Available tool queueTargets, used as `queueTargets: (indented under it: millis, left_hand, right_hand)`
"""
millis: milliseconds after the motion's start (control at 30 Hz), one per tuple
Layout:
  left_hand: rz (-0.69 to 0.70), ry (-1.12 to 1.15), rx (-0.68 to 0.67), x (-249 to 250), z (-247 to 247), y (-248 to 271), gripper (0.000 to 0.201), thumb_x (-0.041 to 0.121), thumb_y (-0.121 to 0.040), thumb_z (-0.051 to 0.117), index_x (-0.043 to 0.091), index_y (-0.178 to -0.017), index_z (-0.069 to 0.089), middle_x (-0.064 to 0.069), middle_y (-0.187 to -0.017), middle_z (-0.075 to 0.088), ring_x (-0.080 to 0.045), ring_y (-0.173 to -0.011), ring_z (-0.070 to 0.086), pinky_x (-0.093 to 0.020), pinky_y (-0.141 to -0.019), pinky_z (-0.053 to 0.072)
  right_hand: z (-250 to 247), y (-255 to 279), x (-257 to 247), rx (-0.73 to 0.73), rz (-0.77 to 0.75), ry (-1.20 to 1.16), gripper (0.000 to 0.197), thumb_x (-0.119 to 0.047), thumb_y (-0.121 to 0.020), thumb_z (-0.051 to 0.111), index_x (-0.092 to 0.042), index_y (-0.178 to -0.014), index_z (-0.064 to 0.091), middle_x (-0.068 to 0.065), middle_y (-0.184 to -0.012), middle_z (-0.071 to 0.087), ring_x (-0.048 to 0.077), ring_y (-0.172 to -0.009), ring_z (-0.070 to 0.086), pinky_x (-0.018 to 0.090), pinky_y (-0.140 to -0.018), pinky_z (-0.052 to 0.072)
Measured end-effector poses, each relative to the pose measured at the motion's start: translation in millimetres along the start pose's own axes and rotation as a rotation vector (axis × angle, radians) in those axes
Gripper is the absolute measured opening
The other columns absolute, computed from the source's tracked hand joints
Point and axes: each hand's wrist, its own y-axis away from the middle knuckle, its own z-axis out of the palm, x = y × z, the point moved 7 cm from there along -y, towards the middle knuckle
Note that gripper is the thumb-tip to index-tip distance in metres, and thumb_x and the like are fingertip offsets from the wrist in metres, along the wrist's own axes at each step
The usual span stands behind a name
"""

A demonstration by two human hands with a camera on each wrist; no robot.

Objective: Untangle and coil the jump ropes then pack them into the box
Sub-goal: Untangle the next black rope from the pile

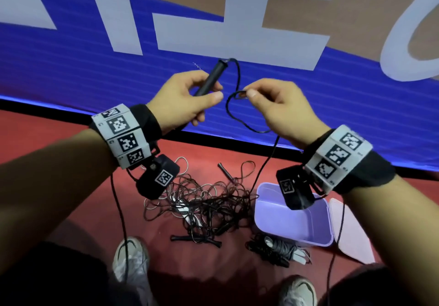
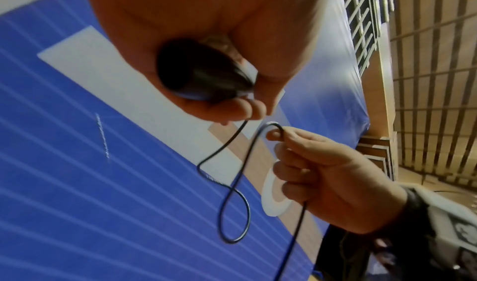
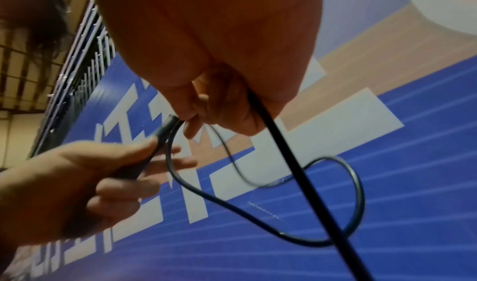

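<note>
My left hand (image 1: 187, 96) grips a black jump-rope handle (image 1: 210, 77) that points up and away; the same handle (image 2: 196, 75) fills the left wrist view. Its thin black cord (image 1: 237, 75) runs from the handle's top to my right hand (image 1: 270, 101), which pinches a small loop of it between thumb and fingertips (image 3: 191, 120). Below the pinch the cord (image 1: 266, 168) hangs toward the floor. A tangled pile of ropes (image 1: 202, 203) lies on the red floor below my hands. An open lilac box (image 1: 292, 222) stands to its right.
A coiled rope bundle (image 1: 278, 248) lies in front of the box, and the pink lid (image 1: 349, 229) rests at its right side. A blue banner (image 1: 95, 56) with large white letters covers the wall ahead. My two shoes (image 1: 131, 258) stand near the pile.
</note>
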Motion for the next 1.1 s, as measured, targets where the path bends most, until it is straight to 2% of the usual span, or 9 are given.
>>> queueTargets:
  millis: [133,267,400,500,600,700,833,967,1100]
  left_hand:
    - [0.008,-0.024,-0.157,4,29,7,0.017,0.012,-0.096,0.062,0.006,-0.112,0.060,0.011,-0.063,0.066,-0.010,-0.044,0.054,-0.025,-0.043,0.047]
    - [0.006,0.025,-0.064,5,21,3,0.008,0.008,-0.096,0.060,0.007,-0.104,0.059,-0.002,-0.064,0.061,-0.009,-0.041,0.051,-0.020,-0.043,0.043]
    - [0.079,0.115,0.058,19,5,-1,0.009,0.006,-0.096,0.059,0.014,-0.098,0.056,-0.001,-0.061,0.057,-0.009,-0.041,0.047,-0.020,-0.042,0.039]
    - [0.120,0.152,0.145,23,-10,-5,0.015,0.006,-0.096,0.058,0.020,-0.092,0.053,0.003,-0.060,0.057,-0.010,-0.043,0.048,-0.022,-0.043,0.040]
    - [0.096,0.172,0.236,16,-32,-12,0.016,0.008,-0.095,0.058,0.022,-0.089,0.051,0.003,-0.059,0.057,-0.011,-0.042,0.047,-0.023,-0.042,0.038]
    - [-0.005,0.092,0.255,-3,-45,-19,0.017,0.010,-0.095,0.059,0.022,-0.087,0.051,0.000,-0.063,0.060,-0.011,-0.040,0.048,-0.023,-0.041,0.038]
    - [-0.074,-0.113,0.265,-21,-51,-20,0.013,0.014,-0.091,0.063,0.021,-0.084,0.054,0.001,-0.077,0.059,-0.010,-0.044,0.059,-0.026,-0.044,0.044]
    - [-0.010,-0.180,0.317,-14,-51,-15,0.008,0.019,-0.087,0.068,0.021,-0.094,0.064,-0.004,-0.118,0.054,-0.020,-0.058,0.067,-0.021,-0.044,0.047]
    - [0.026,-0.029,0.137,-2,-22,-8,0.013,0.017,-0.092,0.067,0.017,-0.105,0.065,-0.010,-0.094,0.067,-0.020,-0.050,0.063,-0.032,-0.048,0.049]
  right_hand:
    - [23,7,1,-0.098,-0.003,0.082,0.011,-0.024,-0.098,0.058,-0.027,-0.093,0.067,-0.014,-0.063,0.054,0.001,-0.056,0.044,0.024,-0.061,0.037]
    - [21,9,14,-0.114,0.083,-0.052,0.018,-0.020,-0.089,0.072,-0.032,-0.094,0.059,-0.005,-0.068,0.051,0.009,-0.053,0.045,0.028,-0.054,0.042]
    - [35,15,49,-0.273,0.161,0.037,0.012,-0.012,-0.082,0.076,-0.015,-0.074,0.067,0.021,-0.084,0.065,0.036,-0.073,0.063,0.047,-0.076,0.053]
    - [59,30,87,-0.475,0.288,0.049,0.025,-0.009,-0.086,0.074,-0.021,-0.066,0.065,0.010,-0.098,0.073,0.023,-0.092,0.066,0.040,-0.095,0.049]
    - [69,40,110,-0.549,0.332,-0.027,0.019,-0.007,-0.095,0.063,-0.020,-0.082,0.060,0.007,-0.092,0.074,0.016,-0.085,0.064,0.032,-0.089,0.047]
    - [61,34,112,-0.453,0.378,-0.178,0.009,-0.007,-0.100,0.054,-0.011,-0.092,0.052,0.009,-0.074,0.068,0.022,-0.071,0.064,0.034,-0.078,0.047]
    - [26,8,83,-0.119,0.293,-0.185,0.019,-0.011,-0.102,0.050,-0.018,-0.085,0.055,-0.013,-0.061,0.056,0.006,-0.052,0.048,0.030,-0.057,0.044]
    - [-9,-9,27,0.091,0.114,-0.259,0.022,-0.010,-0.100,0.052,-0.020,-0.085,0.064,-0.018,-0.054,0.049,0.003,-0.051,0.036,0.020,-0.050,0.031]
    - [-11,-8,-7,0.096,0.020,-0.141,0.019,-0.012,-0.098,0.057,-0.020,-0.086,0.069,-0.004,-0.068,0.054,0.006,-0.058,0.041,0.018,-0.055,0.034]
